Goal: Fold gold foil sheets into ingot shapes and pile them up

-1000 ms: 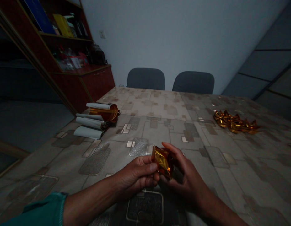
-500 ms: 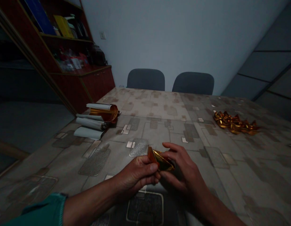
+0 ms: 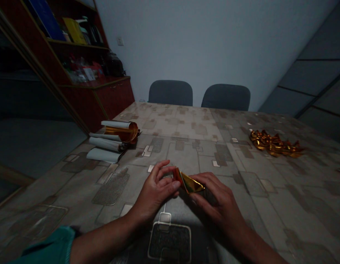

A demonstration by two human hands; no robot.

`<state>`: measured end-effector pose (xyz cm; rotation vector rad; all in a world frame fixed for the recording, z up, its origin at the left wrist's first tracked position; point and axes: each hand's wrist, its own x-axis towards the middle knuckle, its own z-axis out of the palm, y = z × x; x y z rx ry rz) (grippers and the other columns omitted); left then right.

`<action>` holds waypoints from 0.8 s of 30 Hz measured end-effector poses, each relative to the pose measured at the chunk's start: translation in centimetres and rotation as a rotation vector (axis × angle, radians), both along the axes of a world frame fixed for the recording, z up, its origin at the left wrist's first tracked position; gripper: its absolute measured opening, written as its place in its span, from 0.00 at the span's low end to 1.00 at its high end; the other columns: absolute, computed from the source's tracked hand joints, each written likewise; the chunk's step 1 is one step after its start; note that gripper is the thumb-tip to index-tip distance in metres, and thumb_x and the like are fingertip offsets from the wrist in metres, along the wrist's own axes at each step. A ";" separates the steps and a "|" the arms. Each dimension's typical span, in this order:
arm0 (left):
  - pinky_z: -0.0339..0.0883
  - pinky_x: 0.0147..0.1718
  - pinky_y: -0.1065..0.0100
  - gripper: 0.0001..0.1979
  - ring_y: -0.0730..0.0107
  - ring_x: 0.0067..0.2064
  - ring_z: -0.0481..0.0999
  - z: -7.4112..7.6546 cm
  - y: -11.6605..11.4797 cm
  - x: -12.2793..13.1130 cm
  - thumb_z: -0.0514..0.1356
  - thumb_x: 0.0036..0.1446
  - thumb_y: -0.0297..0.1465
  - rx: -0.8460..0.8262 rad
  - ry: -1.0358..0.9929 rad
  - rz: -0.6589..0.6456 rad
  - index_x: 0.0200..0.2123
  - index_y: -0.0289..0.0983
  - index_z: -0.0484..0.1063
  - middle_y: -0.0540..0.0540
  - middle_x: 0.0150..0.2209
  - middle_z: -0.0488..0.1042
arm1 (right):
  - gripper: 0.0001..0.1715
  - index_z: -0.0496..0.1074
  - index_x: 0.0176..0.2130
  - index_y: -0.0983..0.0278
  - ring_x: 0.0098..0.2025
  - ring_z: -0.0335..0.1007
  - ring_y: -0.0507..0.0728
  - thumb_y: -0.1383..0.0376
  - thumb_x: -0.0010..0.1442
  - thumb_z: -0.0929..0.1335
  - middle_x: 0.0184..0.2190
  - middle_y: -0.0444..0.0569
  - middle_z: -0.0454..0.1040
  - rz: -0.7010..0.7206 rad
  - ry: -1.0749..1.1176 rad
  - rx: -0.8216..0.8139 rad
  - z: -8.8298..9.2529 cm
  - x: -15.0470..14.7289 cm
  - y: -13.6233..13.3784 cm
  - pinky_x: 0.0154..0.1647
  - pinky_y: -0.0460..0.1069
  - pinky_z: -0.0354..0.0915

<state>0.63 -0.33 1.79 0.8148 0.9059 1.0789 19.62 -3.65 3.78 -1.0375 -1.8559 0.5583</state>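
Both my hands hold one small folded piece of shiny gold paper (image 3: 189,183) just above the patterned table (image 3: 186,154). My left hand (image 3: 156,190) pinches its left end between thumb and curled fingers. My right hand (image 3: 216,201) grips the right end, its fingers closed over the foil. The paper is creased into a flat, pointed shape.
A pile of folded gold paper pieces (image 3: 274,143) lies at the right of the table. Rolled white and gold sheets (image 3: 114,141) lie at the left edge. Two dark chairs (image 3: 197,94) stand at the far side. A red-brown bookshelf (image 3: 76,62) fills the left.
The gold paper went from standing upright to lying flatter and lower. Both hands moved forward and down toward the table, and my left fingers shifted their grip.
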 end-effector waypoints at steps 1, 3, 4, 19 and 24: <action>0.74 0.36 0.68 0.32 0.69 0.39 0.78 -0.1 0.0 -0.1 0.74 0.46 0.32 0.036 0.034 0.022 0.53 0.41 0.65 0.44 0.51 0.72 | 0.13 0.72 0.48 0.61 0.41 0.72 0.59 0.68 0.62 0.68 0.40 0.50 0.77 0.004 0.010 -0.030 0.0 0.0 0.0 0.40 0.54 0.67; 0.73 0.39 0.69 0.23 0.69 0.40 0.78 -0.1 0.0 -0.2 0.73 0.48 0.32 0.073 0.094 0.002 0.47 0.37 0.71 0.45 0.45 0.76 | 0.13 0.73 0.48 0.60 0.41 0.72 0.60 0.67 0.62 0.68 0.40 0.50 0.77 0.018 0.037 -0.102 -0.1 -0.1 -0.1 0.40 0.55 0.67; 0.72 0.41 0.69 0.20 0.67 0.41 0.78 0.0 -0.1 -0.2 0.73 0.49 0.33 0.074 0.112 -0.028 0.44 0.36 0.73 0.45 0.42 0.78 | 0.13 0.73 0.48 0.60 0.41 0.72 0.60 0.67 0.62 0.67 0.40 0.50 0.77 0.023 0.051 -0.137 -0.1 -0.1 -0.1 0.41 0.56 0.67; 0.68 0.36 0.73 0.14 0.72 0.34 0.75 0.7 -0.2 0.0 0.68 0.56 0.37 0.097 0.065 -0.201 0.43 0.36 0.80 0.45 0.36 0.80 | 0.24 0.67 0.53 0.62 0.33 0.77 0.57 0.67 0.57 0.68 0.41 0.53 0.80 0.043 0.046 -0.164 -0.5 -0.1 -0.3 0.33 0.51 0.73; 0.68 0.37 0.70 0.15 0.69 0.34 0.75 0.6 -0.6 0.0 0.67 0.56 0.38 0.141 0.137 -0.232 0.42 0.35 0.80 0.44 0.36 0.80 | 0.12 0.71 0.45 0.61 0.33 0.79 0.56 0.66 0.59 0.68 0.35 0.48 0.81 -0.013 0.043 -0.153 -0.3 -0.2 -0.3 0.32 0.49 0.72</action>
